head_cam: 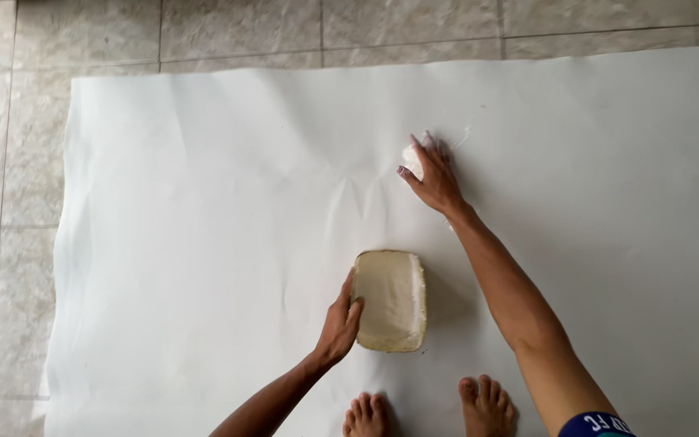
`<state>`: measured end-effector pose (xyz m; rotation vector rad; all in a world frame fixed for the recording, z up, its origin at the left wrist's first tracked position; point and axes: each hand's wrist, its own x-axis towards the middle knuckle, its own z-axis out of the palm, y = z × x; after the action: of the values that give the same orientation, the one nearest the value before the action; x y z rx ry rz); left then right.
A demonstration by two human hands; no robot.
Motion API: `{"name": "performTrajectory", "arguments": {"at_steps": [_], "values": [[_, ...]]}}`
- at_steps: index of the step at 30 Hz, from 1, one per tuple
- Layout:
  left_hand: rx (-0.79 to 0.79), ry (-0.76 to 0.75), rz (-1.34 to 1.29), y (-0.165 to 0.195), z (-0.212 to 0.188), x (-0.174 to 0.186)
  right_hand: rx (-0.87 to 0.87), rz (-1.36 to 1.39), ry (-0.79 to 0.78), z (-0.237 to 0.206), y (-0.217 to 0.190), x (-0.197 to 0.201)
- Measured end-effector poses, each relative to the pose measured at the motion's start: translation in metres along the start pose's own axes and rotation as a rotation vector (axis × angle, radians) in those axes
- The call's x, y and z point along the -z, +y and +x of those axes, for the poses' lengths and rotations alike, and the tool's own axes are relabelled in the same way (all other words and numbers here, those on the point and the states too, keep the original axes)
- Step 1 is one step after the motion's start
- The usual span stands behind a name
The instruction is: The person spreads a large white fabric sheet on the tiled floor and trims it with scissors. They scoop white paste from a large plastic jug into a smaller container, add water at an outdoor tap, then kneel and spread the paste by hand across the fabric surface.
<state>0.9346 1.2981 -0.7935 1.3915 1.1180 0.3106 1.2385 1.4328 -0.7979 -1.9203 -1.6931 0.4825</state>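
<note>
Pale stone floor tiles lie under a large white sheet, spread flat as a working surface; the left hand presses against the side of a rectangular cream-filled tray near the bare feet, seemingly steadying it; the right hand reaches forward, fingers closed around a small white wad pressed onto the sheet.

Container: a rectangular cream-coloured tub with rounded corners, filled with pale paste, lay flat on the white sheet near the bare feet, its left edge touched.
Wad: a small white lump, pressed against the sheet, sat farther up, well apart from the tub.
</note>
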Motion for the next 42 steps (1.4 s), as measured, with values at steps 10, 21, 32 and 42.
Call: {"name": "performTrajectory", "arguments": {"at_steps": [10,21,32,42], "values": [[-0.038,0.047,0.16,0.019,0.006,0.071,0.272,-0.178,-0.084,-0.097,-0.013,-0.03],[-0.131,0.349,0.229,-0.001,-0.088,0.13,0.169,-0.161,-0.317,-0.129,-0.019,-0.034],[-0.134,0.252,0.529,0.002,-0.078,0.092,0.185,-0.153,-0.062,-0.144,-0.053,-0.015],[-0.011,0.236,0.81,0.055,0.06,0.14,0.065,-0.338,0.082,0.0,-0.081,-0.029]]}}
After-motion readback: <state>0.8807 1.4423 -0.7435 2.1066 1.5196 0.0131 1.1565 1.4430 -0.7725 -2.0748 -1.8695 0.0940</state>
